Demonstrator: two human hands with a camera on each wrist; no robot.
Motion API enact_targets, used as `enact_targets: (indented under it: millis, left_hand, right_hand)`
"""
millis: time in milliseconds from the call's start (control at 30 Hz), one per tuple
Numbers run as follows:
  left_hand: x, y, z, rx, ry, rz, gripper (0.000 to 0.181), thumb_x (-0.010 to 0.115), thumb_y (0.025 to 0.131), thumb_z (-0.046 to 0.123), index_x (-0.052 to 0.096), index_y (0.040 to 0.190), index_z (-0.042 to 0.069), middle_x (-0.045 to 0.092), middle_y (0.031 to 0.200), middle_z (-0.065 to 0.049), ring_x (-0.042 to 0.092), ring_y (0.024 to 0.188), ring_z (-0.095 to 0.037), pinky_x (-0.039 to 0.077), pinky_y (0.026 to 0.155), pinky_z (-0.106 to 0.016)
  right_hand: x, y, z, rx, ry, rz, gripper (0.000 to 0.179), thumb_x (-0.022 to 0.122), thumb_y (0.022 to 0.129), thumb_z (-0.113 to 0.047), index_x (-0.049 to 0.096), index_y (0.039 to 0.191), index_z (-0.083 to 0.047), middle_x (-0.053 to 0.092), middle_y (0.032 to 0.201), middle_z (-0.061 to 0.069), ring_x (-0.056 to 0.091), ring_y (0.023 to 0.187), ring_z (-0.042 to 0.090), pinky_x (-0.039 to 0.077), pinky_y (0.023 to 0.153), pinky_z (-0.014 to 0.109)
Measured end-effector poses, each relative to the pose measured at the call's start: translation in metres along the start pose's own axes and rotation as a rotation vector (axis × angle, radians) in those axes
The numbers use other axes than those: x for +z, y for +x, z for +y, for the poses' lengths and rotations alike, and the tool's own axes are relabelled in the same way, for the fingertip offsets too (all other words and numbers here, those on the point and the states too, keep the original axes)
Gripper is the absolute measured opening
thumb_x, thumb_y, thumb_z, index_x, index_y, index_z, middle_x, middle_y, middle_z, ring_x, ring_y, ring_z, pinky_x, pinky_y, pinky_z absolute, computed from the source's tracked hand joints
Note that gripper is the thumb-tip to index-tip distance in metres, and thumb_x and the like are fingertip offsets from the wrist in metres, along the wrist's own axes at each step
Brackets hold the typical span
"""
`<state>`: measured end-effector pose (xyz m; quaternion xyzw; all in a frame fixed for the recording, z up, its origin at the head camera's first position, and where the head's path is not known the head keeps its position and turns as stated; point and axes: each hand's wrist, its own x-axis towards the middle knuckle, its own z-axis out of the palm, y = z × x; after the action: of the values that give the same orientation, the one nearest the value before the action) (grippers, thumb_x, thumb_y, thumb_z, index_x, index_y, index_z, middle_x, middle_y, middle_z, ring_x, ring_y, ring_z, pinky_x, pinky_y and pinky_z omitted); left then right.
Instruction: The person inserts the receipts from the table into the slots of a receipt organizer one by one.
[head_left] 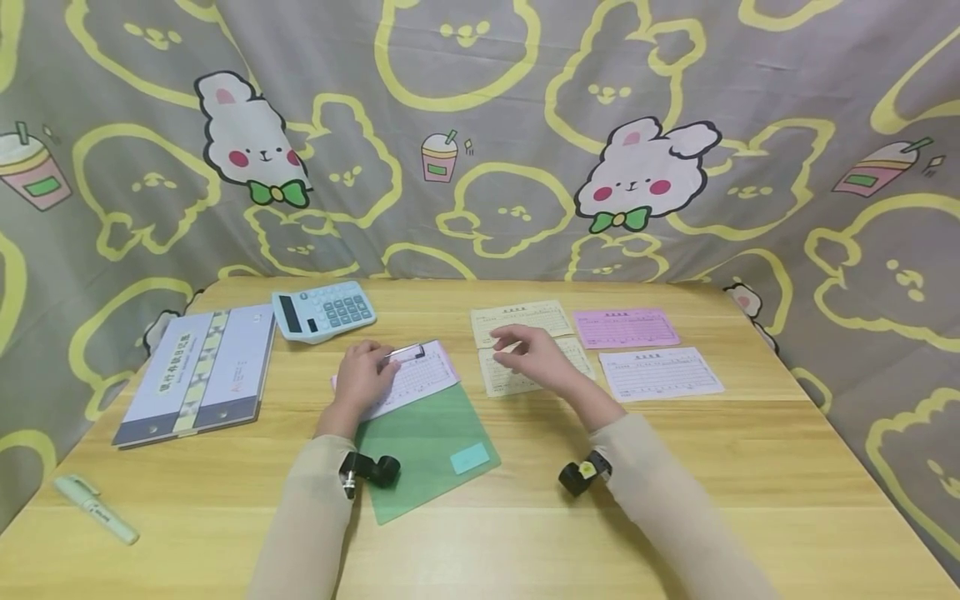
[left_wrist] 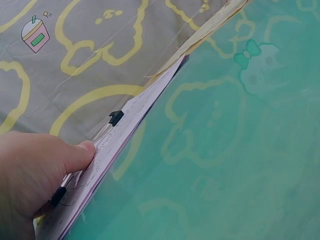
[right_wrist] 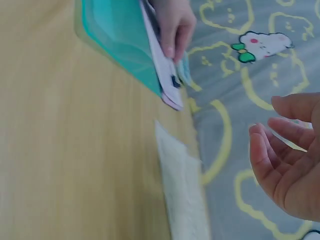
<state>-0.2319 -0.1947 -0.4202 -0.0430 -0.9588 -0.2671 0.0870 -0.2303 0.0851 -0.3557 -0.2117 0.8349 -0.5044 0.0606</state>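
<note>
Hands | your left hand (head_left: 365, 377) grips the clipboard (head_left: 427, 433) clip, frame centre | your right hand (head_left: 534, 356) hovers loosely open, empty, over yellow slip (head_left: 504, 379)

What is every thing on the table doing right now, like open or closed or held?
Left hand: grips the clip.
Right hand: open, holds nothing.
Green clipboard: flat, with a pink slip clipped on.
Binder: closed.
Calculator: flat, unused.
Highlighter: capped, lying down.
Yellow form: flat.
</note>
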Motion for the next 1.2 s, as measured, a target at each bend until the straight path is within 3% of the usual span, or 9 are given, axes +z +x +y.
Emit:
enact_targets:
  millis: [300,533,767,933,1033,1200]
  left_hand:
    - [-0.001,0.000,-0.001,-0.019,-0.004,-0.004,0.038,0.054,0.085,0.026,0.055,0.115,0.003,0.047,0.110,-0.014,0.037,0.102,-0.029,0.030,0.084,-0.043]
    - [0.000,-0.001,-0.001,-0.024,-0.016,0.000,0.039,0.055,0.084,0.026,0.055,0.115,0.003,0.047,0.110,-0.013,0.037,0.100,-0.028,0.030,0.083,-0.042]
    - [0.000,-0.001,-0.001,-0.032,-0.025,0.007,0.039,0.056,0.083,0.026,0.055,0.114,0.003,0.047,0.109,-0.013,0.037,0.099,-0.028,0.030,0.083,-0.042]
    - [0.001,-0.002,-0.001,-0.017,-0.030,0.018,0.039,0.057,0.083,0.025,0.055,0.113,0.002,0.048,0.107,-0.014,0.038,0.098,-0.029,0.030,0.082,-0.042]
    - [0.002,-0.002,0.000,-0.011,-0.032,0.028,0.038,0.057,0.082,0.025,0.056,0.112,0.002,0.048,0.106,-0.014,0.038,0.097,-0.029,0.031,0.082,-0.041]
    - [0.001,-0.002,0.000,-0.012,-0.031,0.031,0.038,0.058,0.082,0.025,0.057,0.112,0.002,0.048,0.107,-0.014,0.038,0.097,-0.029,0.031,0.082,-0.041]
  right_hand:
    - [-0.048,-0.027,0.014,-0.001,-0.046,0.072,0.037,0.060,0.080,-0.010,0.052,0.115,-0.002,0.057,0.098,0.017,0.055,0.078,0.023,0.047,0.063,0.032]
    - [-0.080,-0.046,0.041,0.019,-0.016,0.140,0.040,0.060,0.080,-0.008,0.049,0.117,0.003,0.055,0.099,0.020,0.056,0.079,0.025,0.047,0.064,0.033]
    - [-0.112,-0.062,0.062,0.030,-0.062,0.215,0.039,0.059,0.082,-0.011,0.049,0.116,0.004,0.054,0.099,0.020,0.055,0.077,0.014,0.048,0.064,0.031]
    - [-0.134,-0.071,0.074,0.083,-0.092,0.271,0.042,0.056,0.084,-0.017,0.046,0.118,0.006,0.053,0.100,0.020,0.051,0.080,0.004,0.044,0.066,0.019]
    - [-0.147,-0.077,0.083,0.104,-0.099,0.321,0.044,0.056,0.084,-0.019,0.045,0.119,0.006,0.053,0.101,0.018,0.049,0.082,0.001,0.041,0.068,0.015]
    - [-0.165,-0.087,0.097,0.130,-0.101,0.400,0.045,0.058,0.083,-0.018,0.046,0.118,0.007,0.057,0.093,0.002,0.048,0.080,-0.003,0.038,0.068,0.013]
